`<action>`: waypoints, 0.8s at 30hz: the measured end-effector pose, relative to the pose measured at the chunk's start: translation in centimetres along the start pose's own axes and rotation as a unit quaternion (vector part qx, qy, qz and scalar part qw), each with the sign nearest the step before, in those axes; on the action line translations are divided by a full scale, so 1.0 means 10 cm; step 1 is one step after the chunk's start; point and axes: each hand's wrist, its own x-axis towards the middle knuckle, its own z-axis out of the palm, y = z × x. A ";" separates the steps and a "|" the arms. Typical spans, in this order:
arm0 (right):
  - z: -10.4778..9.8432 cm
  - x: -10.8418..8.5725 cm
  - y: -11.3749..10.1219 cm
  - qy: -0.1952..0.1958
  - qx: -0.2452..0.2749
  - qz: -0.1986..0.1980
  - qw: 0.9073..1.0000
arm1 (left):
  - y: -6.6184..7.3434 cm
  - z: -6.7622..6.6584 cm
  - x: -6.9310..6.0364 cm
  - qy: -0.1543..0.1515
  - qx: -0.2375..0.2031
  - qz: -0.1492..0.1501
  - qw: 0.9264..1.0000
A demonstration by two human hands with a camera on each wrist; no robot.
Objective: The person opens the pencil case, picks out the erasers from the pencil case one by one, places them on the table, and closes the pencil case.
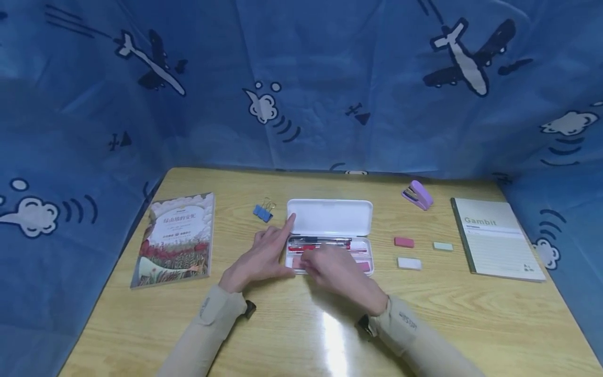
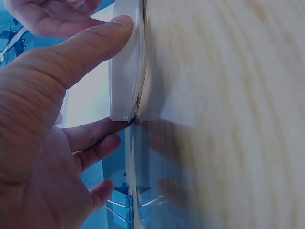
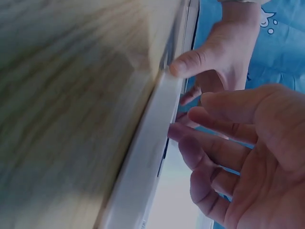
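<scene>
Two hands: both are seen at a white pencil case, which is set near the middle of the table with its lid laid back.
Book: laid flat at the far left, illustrated cover up.
Blue binder clips: placed between book and case, near the lid.
Left hand: fingers mostly extended, thumb spread apart; the case's left end is touched by forefinger and thumb.
Case contents: black pens and a red pen are held in the back section; pink pieces are seen in the front section, on either side of the right hand.
Right hand: lowered over the front section, fingers bent; whether anything is pinched cannot be told, as the lowest fingertip is hidden by the case wall.
Pink eraser: laid right of the case, a white eraser just in front.
Purple stapler: stood farther back.
Pale green eraser: laid right of the other two.
Notebook: laid at the far right, marked "Gambit".
Left wrist view: the thumb is shown against the case's front wall.
Right wrist view: the right palm is shown; only the back is seen from the head.
Head view alone: book, stapler and notebook are shown.
</scene>
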 end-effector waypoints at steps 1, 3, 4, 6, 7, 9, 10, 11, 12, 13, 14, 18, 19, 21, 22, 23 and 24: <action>0.01 0.00 0.00 -0.001 0.002 0.000 1.000 | 0.00 0.00 0.00 0.000 0.001 0.000 1.000; 0.03 -0.01 -0.01 -0.002 0.008 -0.003 1.000 | 0.01 0.00 0.00 -0.001 0.001 0.002 1.000; 0.04 -0.01 -0.01 -0.001 0.009 -0.004 1.000 | 0.01 0.00 0.00 -0.002 0.001 0.002 1.000; 0.05 0.00 -0.02 0.006 0.002 -0.011 1.000 | 0.02 -0.01 0.00 -0.002 0.001 0.003 1.000; 0.06 0.00 -0.02 0.009 0.000 -0.012 1.000 | 0.02 -0.01 0.00 -0.002 0.001 0.003 1.000; 0.07 0.01 -0.03 0.015 -0.013 -0.014 1.000 | 0.02 -0.01 0.00 -0.001 -0.001 0.002 1.000; 0.08 0.01 -0.03 0.015 -0.023 -0.014 1.000 | 0.02 -0.01 0.00 -0.001 -0.001 0.002 1.000; 0.09 0.02 -0.04 0.015 -0.034 -0.015 0.999 | 0.02 -0.02 0.00 -0.001 -0.003 0.001 1.000; 0.09 0.03 -0.04 0.013 -0.042 -0.015 0.999 | 0.02 -0.02 0.00 -0.001 -0.005 0.001 1.000; 0.10 0.04 -0.05 0.009 -0.051 -0.014 0.999 | 0.02 -0.02 0.00 -0.001 -0.007 0.000 1.000; 0.11 0.06 -0.05 0.005 -0.062 -0.014 0.998 | 0.03 -0.02 0.00 -0.001 -0.008 0.000 1.000; 0.14 0.10 -0.08 -0.020 -0.085 -0.001 0.996 | 0.03 -0.02 0.00 -0.002 -0.011 -0.001 1.000; 0.14 0.11 -0.10 -0.028 -0.087 0.005 0.996 | 0.03 -0.02 0.00 -0.002 -0.011 -0.001 1.000; 0.15 0.12 -0.12 -0.042 -0.089 0.015 0.995 | 0.03 -0.02 0.00 -0.001 -0.011 -0.001 1.000; 0.16 0.13 -0.13 -0.046 -0.091 0.018 0.995 | 0.03 -0.02 0.00 0.000 -0.010 -0.002 1.000; 0.16 0.13 -0.13 -0.048 -0.092 0.020 0.994 | 0.03 -0.02 0.00 0.000 -0.010 -0.002 1.000; 0.17 0.13 -0.14 -0.047 -0.094 0.021 0.994 | 0.03 -0.01 0.01 0.000 -0.009 -0.002 1.000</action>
